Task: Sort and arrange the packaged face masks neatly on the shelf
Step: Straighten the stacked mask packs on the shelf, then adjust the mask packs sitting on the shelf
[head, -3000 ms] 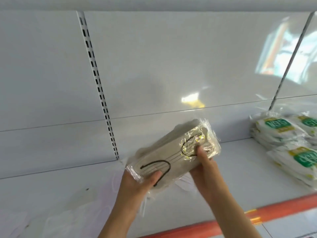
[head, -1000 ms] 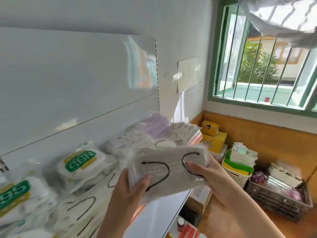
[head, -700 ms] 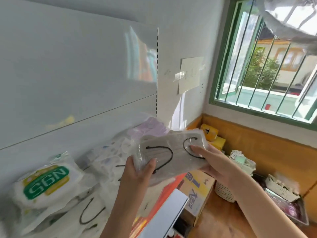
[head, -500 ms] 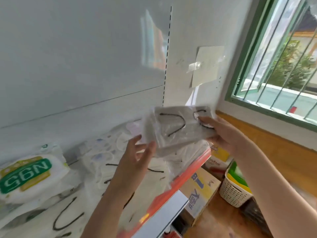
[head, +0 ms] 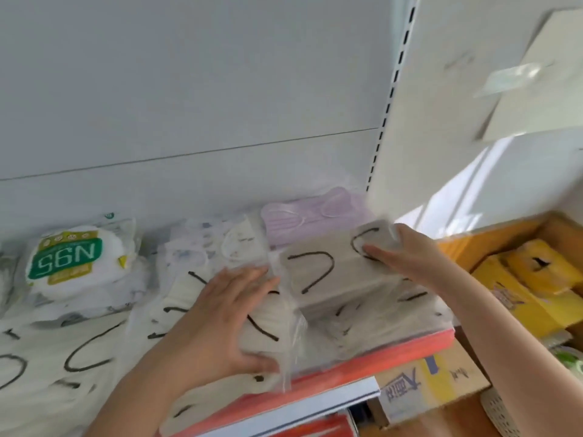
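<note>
Lowered from mid-air since half a second ago, the grey mask pack (head: 331, 275) now lies on the stack at the shelf's (head: 362, 361) right end, my right hand (head: 407, 257) pinching its far corner, my left hand (head: 220, 323) gripping the neighbouring pack (head: 271, 326).

A pale grey back panel (head: 189, 89) fills the upper left of the frame, bounded by a slotted upright (head: 392, 89). Right of it a white wall (head: 441, 137) carries a taped paper sheet (head: 536, 83) and a sunlit patch. Lower right, yellow cardboard boxes (head: 520, 291) sit against a wooden ledge.
</note>
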A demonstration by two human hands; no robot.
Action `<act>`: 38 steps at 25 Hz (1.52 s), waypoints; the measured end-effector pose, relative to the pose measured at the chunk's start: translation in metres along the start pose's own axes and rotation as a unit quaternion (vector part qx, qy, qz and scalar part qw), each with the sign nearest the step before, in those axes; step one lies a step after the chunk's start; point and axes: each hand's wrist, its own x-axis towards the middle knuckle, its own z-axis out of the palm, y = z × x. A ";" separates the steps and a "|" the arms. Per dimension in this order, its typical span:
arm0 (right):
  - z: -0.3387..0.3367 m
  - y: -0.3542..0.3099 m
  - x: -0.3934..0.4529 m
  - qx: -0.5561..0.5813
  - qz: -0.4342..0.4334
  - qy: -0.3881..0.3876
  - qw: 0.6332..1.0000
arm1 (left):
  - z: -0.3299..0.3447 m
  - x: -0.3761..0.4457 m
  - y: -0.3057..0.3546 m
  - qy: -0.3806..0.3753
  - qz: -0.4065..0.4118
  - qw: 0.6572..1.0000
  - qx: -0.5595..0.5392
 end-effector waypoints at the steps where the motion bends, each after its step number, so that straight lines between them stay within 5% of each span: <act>1: -0.003 0.001 0.002 -0.068 -0.015 0.018 0.997 | -0.004 -0.002 0.004 0.002 0.002 1.000 0.021; 4: -0.023 -0.019 -0.003 -0.142 -0.070 0.100 0.982 | -0.019 -0.016 0.016 0.028 -0.043 0.999 0.000; 8: -0.006 -0.107 -0.032 0.019 -0.224 0.161 0.961 | -0.021 -0.038 0.012 0.246 -0.109 0.958 -0.097; 13: 0.097 -0.279 -0.119 0.167 -0.390 0.061 0.904 | -0.030 -0.132 -0.023 0.411 -0.218 0.877 -0.123; 18: 0.230 -0.436 -0.254 0.225 -0.468 -0.118 0.847 | -0.053 -0.302 -0.103 0.468 -0.317 0.815 -0.124; 26: 0.387 -0.601 -0.410 0.240 -0.505 -0.177 0.810 | -0.080 -0.533 -0.212 0.500 -0.426 0.743 -0.129; 31: 0.486 -0.665 -0.384 0.025 -0.487 -0.140 0.862 | -0.087 -0.594 -0.291 0.515 -0.448 0.715 -0.149; 38: 0.642 -0.742 -0.343 -0.270 -0.398 -0.182 0.858 | -0.114 -0.630 -0.421 0.492 -0.462 0.711 -0.197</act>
